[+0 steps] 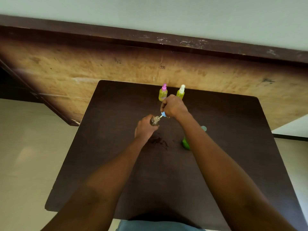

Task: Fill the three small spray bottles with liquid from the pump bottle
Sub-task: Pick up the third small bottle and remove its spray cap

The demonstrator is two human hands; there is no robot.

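Two stand filled (the pink-top bottle (163, 95) and white-top bottle (180, 93)). Left hand (144, 129) grips a clear bottle (154, 121); right hand (174, 106) pinches its blue sprayer (163, 114).

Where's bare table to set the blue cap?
Free: dark brown table left of the left hand; far right corner, right of the white-capped yellow spray bottle. Crowded: centre, between right hand, dark smear and green plastic pump bottle under the right forearm.
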